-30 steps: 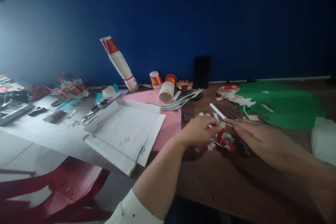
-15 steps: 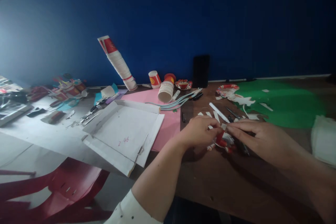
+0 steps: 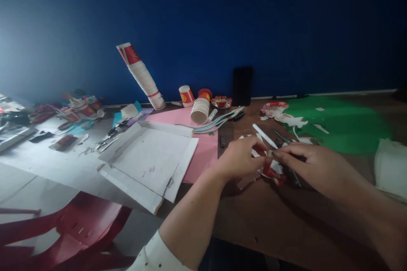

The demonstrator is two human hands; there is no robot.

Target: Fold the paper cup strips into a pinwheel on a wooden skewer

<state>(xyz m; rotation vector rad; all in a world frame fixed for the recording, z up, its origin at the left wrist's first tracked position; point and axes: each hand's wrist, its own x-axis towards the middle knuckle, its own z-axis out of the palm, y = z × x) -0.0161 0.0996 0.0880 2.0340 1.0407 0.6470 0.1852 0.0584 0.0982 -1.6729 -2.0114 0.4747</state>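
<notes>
Close together over the brown table, my left hand and my right hand have their fingertips nearly meeting. A small pale piece, like paper or tape, is pinched in my right fingertips. My left thumb and forefinger are closed at a red-and-white cut paper piece, which looks like part of a paper cup; the fingers partly hide it. Below my left hand shows a thin pinkish strip. White paper strips, a white marker-like stick and scissors lie just behind my hands.
A shallow white box lid and pink paper lie to the left. Behind are a leaning cup stack, cups, pale cables and a dark phone-like slab. Green paper lies right; a red chair stands front left.
My fingers have shifted slightly around the small pale piece, and my left fingers have bent a little more. The pinkish strip now shows below my left hand. The view has moved slightly.
</notes>
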